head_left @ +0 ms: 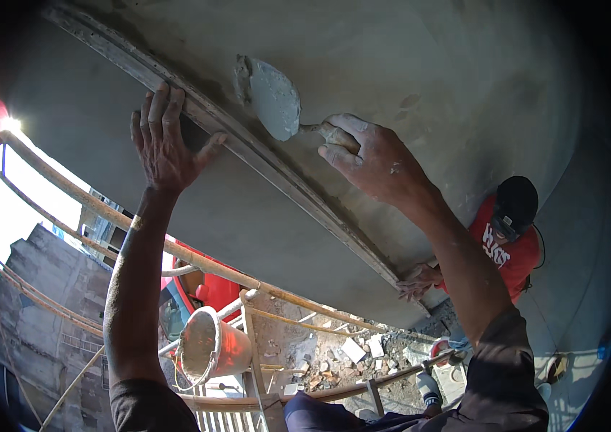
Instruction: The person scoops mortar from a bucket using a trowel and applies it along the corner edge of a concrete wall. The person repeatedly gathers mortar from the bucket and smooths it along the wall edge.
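A long straightedge (284, 180) runs diagonally along the grey plastered surface (449, 79) above me. My left hand (161, 144) presses against it at the upper left, fingers stretched out and slightly apart. My right hand (370, 162) grips the handle of a trowel (273, 97), its blade coated with grey mortar and held beside the straightedge, close to the plaster. Lower on the straightedge, a co-worker's hands (417, 281) touch it near its far end.
A co-worker (507, 252) in a red shirt and dark cap is at the right. Below are scaffold poles (298, 304), a red bucket (230, 345) with grey residue, rubble (341, 363) on the ground and a red vehicle (215, 288). A concrete building (46, 295) stands at the left.
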Motion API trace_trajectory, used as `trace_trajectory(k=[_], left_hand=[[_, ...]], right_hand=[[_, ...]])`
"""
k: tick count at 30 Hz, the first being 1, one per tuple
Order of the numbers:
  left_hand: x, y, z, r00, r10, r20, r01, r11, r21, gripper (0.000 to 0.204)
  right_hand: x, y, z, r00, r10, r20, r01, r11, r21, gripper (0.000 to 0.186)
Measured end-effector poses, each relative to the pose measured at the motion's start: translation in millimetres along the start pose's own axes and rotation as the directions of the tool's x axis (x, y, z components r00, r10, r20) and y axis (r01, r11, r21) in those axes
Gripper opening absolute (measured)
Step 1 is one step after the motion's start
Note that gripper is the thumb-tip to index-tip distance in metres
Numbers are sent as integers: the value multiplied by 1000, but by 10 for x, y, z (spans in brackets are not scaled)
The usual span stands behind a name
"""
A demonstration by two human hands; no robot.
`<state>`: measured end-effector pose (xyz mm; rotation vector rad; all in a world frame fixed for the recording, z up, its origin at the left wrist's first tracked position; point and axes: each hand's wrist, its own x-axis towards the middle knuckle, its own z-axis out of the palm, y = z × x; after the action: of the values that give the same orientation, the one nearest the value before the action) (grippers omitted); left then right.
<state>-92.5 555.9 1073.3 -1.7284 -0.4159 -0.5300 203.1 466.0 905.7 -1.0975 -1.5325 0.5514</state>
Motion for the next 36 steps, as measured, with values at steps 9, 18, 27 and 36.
trace_trajectory(k=[9, 18, 27, 36], left_hand=[[-15, -31, 130, 1000, 21, -17, -20, 996, 87, 101], [-8, -43, 166, 998, 34, -47, -30, 997, 77, 102], [-7, -26, 146, 1000, 2, -10, -1, 996, 92, 106], [4, -57, 169, 998, 59, -8, -58, 994, 95, 106]], right_hand=[[122, 294, 539, 971, -199, -134, 155, 946, -283, 41], [159, 275, 572, 952, -283, -114, 234, 918, -321, 40], [105, 438, 587, 928, -335, -163, 273, 910, -312, 39], [-233, 896, 618, 951, -196, -238, 175, 979, -109, 38]])
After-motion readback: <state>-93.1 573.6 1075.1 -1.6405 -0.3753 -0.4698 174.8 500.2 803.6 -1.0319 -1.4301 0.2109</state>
